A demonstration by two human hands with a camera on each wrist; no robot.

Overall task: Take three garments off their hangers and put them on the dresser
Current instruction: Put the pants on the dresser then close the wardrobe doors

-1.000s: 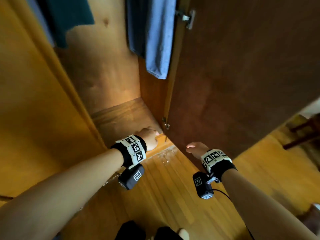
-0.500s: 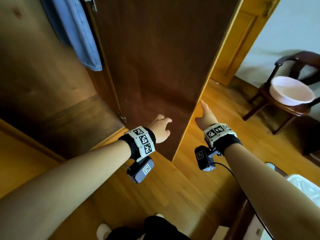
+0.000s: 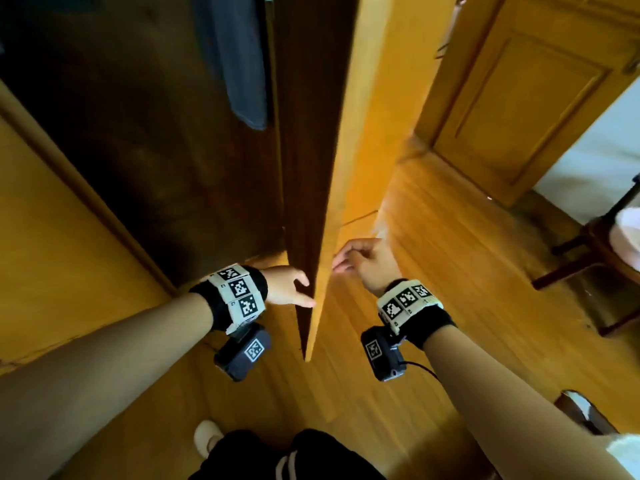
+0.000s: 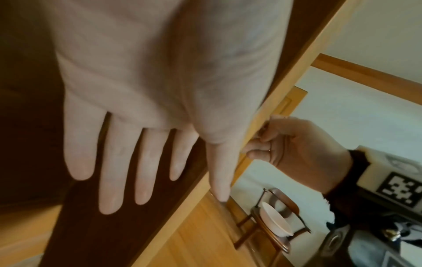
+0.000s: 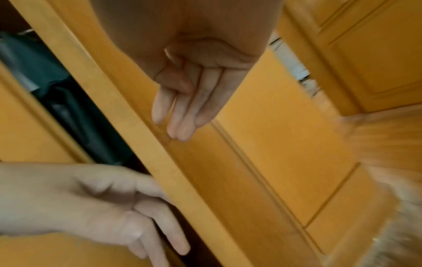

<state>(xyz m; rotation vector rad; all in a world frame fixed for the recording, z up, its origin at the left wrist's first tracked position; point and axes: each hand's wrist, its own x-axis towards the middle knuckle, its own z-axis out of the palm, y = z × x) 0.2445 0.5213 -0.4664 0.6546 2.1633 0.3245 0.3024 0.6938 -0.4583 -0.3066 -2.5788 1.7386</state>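
A blue garment hangs inside the dark wardrobe, and a dark teal one shows through the door gap. The wardrobe door stands edge-on between my hands. My left hand lies flat on the door's dark inner face, fingers straight and thumb along the edge. My right hand is on the other side, its extended fingers at the yellow outer face. Neither hand holds anything. No hangers or dresser are in view.
A dark wooden chair carrying a white basin stands to the right on the wooden floor. A yellow panelled room door is behind it. My legs and a white slipper are at the bottom edge.
The view has turned right, and the wardrobe door, first seen broad-faced, is now edge-on. My left hand has flattened onto its inner face and my right hand has come to its outer face.
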